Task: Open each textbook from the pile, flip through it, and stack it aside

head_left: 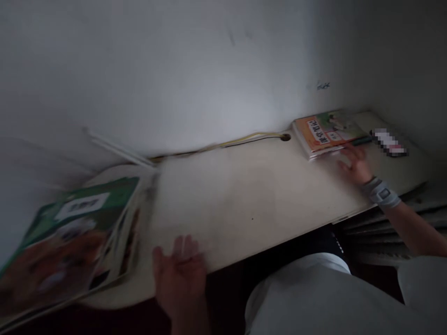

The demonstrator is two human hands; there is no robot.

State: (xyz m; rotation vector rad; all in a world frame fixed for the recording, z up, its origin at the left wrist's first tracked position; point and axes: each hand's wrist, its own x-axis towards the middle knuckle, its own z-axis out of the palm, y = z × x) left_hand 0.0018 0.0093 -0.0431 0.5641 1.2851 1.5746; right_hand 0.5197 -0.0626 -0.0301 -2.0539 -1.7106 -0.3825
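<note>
My left hand (181, 270) is held palm up over the front edge of the desk, fingers apart and slightly curled, with nothing in it. To its left lies a stack of large books (77, 246), the top one with a green cover, a white title label and a brown picture. At the far right my right hand (356, 165), with a grey band on the wrist, is at the front edge of a smaller stack of books (328, 132) with an orange and green cover. Its fingers are apart and a little blurred; whether they touch the books I cannot tell.
A pale desk (223, 200) runs along a white wall. Yellow and dark cables (240, 139) lead along the back to a round hole (285, 137). A phone-like object (389, 143), partly pixelated, lies right of the small stack. White trunking (122, 149) slants down the wall.
</note>
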